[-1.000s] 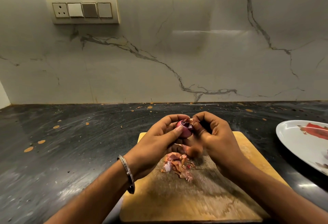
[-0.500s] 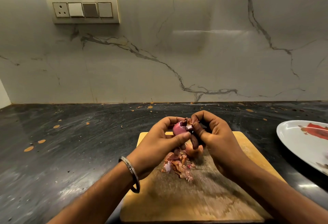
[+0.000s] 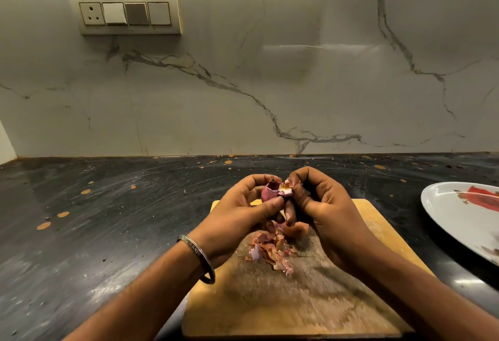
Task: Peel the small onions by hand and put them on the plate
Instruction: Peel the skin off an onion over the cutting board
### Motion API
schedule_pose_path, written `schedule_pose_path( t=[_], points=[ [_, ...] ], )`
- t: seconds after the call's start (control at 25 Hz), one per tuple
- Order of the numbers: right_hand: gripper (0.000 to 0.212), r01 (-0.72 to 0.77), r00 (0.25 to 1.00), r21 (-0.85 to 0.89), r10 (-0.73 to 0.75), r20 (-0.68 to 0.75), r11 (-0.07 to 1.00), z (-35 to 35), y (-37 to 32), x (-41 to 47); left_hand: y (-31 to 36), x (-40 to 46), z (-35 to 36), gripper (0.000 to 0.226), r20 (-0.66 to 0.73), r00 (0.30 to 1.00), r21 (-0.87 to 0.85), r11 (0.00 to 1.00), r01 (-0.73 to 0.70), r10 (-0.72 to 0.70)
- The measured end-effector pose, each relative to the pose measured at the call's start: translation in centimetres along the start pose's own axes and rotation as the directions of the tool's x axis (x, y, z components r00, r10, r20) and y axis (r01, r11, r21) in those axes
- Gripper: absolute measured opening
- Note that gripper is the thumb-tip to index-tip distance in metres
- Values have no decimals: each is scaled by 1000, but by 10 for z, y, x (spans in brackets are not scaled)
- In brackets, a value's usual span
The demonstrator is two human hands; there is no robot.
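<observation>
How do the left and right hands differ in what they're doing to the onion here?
The left hand grips the onion round its body; the right hand pinches a flap of loosened skin at its top. The left wrist wears a metal bangle; the right is bare. Both hover above the cutting board.

The small purple onion [image 3: 270,194] sat half-peeled between my hands, a flap of pale skin [image 3: 286,191] torn loose at its top. The white plate [image 3: 459,221] with red markings lay well apart to the right.
</observation>
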State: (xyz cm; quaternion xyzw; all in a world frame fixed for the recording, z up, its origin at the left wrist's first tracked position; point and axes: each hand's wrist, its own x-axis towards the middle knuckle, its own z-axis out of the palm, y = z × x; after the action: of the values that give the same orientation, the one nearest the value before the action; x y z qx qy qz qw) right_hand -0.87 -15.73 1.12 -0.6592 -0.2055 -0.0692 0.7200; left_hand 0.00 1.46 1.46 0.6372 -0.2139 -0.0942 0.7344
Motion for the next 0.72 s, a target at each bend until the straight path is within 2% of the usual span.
schedule_pose_path(
  t=[0.16,0.28,0.4,0.48,0.6,0.72],
  points=[
    [16,-41,999,153,45,-18,987,-2,-4,2,2,1,-3,47,80,996,-214,975,60,-44],
    [14,-38,999,163,42,-25,986,-3,-7,1,-1,4,-5,44,49,998,-235,970,57,-47],
    [10,8,995,69,-1,-101,998,-6,-8,1,0,6,-11,46,-44,998,-217,976,24,-34],
    [15,36,990,-16,-37,-133,999,-8,-6,1,0,6,-14,46,-60,998,-202,979,17,-30],
    [10,77,988,-108,-90,-126,991,-6,-4,0,-1,7,-14,45,-55,998,-236,971,29,-43],
    [23,97,970,-227,-143,-197,969,-8,-3,3,-2,8,-15,48,-83,996,-259,966,10,-33]
  ],
)
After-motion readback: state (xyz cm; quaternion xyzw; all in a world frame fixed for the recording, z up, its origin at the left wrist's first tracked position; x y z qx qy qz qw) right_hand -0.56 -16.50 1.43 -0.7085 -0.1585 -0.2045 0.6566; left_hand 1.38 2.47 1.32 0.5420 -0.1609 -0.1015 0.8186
